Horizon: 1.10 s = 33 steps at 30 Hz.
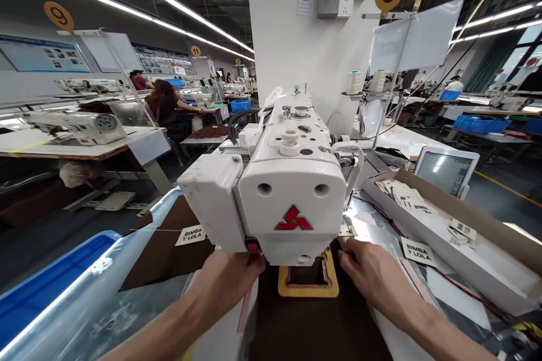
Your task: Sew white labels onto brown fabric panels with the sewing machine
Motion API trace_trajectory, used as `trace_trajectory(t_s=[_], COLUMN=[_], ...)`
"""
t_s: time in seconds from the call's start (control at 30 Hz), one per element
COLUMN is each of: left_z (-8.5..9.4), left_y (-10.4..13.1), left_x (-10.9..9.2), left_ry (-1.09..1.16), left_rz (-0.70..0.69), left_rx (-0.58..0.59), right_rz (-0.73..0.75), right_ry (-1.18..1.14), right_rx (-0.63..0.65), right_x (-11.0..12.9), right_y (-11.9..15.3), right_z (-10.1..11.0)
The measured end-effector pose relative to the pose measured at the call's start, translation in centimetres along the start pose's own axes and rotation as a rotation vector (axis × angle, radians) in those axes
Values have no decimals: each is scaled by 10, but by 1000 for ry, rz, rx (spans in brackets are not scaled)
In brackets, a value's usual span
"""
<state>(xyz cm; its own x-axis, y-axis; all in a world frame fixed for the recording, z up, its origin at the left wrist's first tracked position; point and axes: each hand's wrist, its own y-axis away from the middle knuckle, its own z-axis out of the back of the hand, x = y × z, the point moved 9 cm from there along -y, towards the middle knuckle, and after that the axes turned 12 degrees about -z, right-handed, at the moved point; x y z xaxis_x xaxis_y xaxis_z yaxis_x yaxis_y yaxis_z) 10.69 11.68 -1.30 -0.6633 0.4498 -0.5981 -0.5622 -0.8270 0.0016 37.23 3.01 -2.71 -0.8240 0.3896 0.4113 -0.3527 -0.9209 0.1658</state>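
Observation:
A white sewing machine (292, 197) with a red logo stands in the middle. Under its head, a yellow frame (308, 291) with a square opening lies on dark brown fabric (313, 327). My left hand (231, 279) is at the fabric's left edge, beside the machine head, its fingers bent and fingertips partly hidden. On the right edge of the fabric rests my right hand (370, 271), fingers curled together; whatever it may pinch is hidden. The needle area is out of sight behind the machine head.
Labels fill a long cardboard box (499, 271) at right, near a tablet (446, 169). One loose label (419, 252) lies beside the box, another (191, 234) on brown fabric at left. A blue bin (59, 276) stands lower left. People sit at machines behind.

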Motion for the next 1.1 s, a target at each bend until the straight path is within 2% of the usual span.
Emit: trace_trajectory(t_s=[0.07,0.1,0.2,0.27,0.33,0.43,0.57,0.63,0.7,0.77,0.83,0.9,1.0,1.1], left_z=[2,2,-4,-13,-20,-24,-22,-19,-11,-3,0,-4,-14,-23], left_y=[16,25,53,66,66,56,43,39,39,47,61,76,82,62], left_x=[-9,-19,-60,-73,-73,-64,-49,-44,-42,-47,-58,-67,-61,-42], left_ry=[-95,-143,-358,-479,-553,-610,-598,-594,-606,-619,-630,-653,-726,-788], left_rz=[-85,-186,-626,-775,-784,-706,-635,-602,-560,-569,-656,-768,-831,-803], left_rx=[-14,-25,-65,-49,0,56,19,-10,-59,-109,-120,-96,-65,-32], right_rz=[8,13,25,21,15,13,4,43,219,514,776,923,923,777], right_ry=[26,46,109,122,118,113,147,192,231,249,276,373,529,538], right_rx=[14,36,95,82,45,-2,-57,-165,-350,-486,-528,-557,-571,-499], right_x=[0,0,1,1,3,6,2,0,6,17,22,25,29,31], right_y=[8,12,20,19,16,12,12,19,38,67,94,111,110,92], right_z=[1,0,-1,1,5,8,9,13,19,18,9,-1,-7,-4])
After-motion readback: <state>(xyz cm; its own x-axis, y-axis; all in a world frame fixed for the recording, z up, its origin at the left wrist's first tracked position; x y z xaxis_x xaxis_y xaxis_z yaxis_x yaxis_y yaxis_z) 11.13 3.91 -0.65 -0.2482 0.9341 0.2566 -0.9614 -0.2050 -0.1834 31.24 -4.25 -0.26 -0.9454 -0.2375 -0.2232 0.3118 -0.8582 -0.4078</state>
